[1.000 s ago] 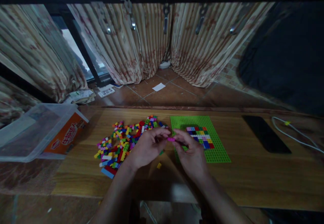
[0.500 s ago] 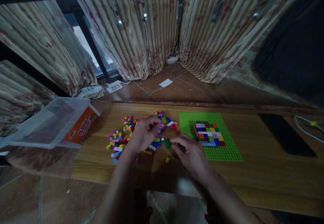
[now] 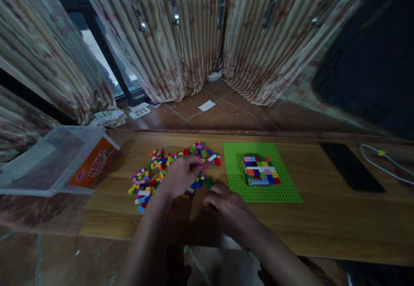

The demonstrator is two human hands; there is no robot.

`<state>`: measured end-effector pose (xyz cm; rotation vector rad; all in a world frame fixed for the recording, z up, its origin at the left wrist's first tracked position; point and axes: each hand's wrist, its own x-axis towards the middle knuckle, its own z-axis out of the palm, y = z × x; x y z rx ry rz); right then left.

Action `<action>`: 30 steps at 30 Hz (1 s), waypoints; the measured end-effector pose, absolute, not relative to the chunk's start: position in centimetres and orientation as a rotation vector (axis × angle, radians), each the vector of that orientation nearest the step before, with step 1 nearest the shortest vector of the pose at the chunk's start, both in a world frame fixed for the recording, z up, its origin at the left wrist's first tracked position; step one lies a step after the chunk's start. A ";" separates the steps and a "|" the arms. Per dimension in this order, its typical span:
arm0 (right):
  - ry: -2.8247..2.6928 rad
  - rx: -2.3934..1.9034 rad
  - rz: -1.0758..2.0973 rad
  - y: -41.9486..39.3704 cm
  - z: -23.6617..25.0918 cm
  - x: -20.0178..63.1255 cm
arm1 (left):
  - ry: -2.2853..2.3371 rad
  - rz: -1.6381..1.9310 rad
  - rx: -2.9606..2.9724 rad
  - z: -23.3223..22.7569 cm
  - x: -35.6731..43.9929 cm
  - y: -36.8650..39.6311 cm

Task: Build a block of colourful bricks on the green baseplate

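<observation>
Over the right part of a pile of loose toy bricks (image 3: 142,184) is my left hand (image 3: 181,176), thumb and fingertips drawn together. A pink brick shows right at those fingertips, but whether it is pinched there I cannot make out. My right hand (image 3: 226,206) is low at the table, fingers bent and closed on a small yellow brick (image 3: 206,205) that is mostly covered. A dark green brick (image 3: 208,184) lies just beyond its knuckles. Right of the hands, a multicoloured brick block (image 3: 261,170) sits on a bright green baseplate (image 3: 289,193).
A clear plastic box (image 3: 42,187) with an orange label stands at the table's left end. On the right of the wooden table (image 3: 330,221) lie a black flat slab (image 3: 351,167) and a white cable (image 3: 384,165). Curtains hang beyond the far edge.
My right hand has come down and nearer to me, onto the yellow brick that lay uncovered before. My left hand stays over the pile. The view has shifted slightly to the right.
</observation>
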<state>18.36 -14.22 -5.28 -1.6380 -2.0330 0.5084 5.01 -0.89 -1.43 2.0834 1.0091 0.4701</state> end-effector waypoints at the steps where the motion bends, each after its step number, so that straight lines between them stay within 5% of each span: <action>1: -2.044 -1.636 0.492 -14.2 -5.2 18.3 | 0.997 0.450 2.101 -1.5 5.1 -0.9; 15: -1.227 -1.667 0.645 -14.9 -2.6 23.5 | 1.024 0.371 2.222 -1.9 5.8 -1.0; 30: -0.741 -1.735 0.420 -16.8 -2.0 31.8 | 0.726 0.376 2.054 -1.7 11.0 -5.9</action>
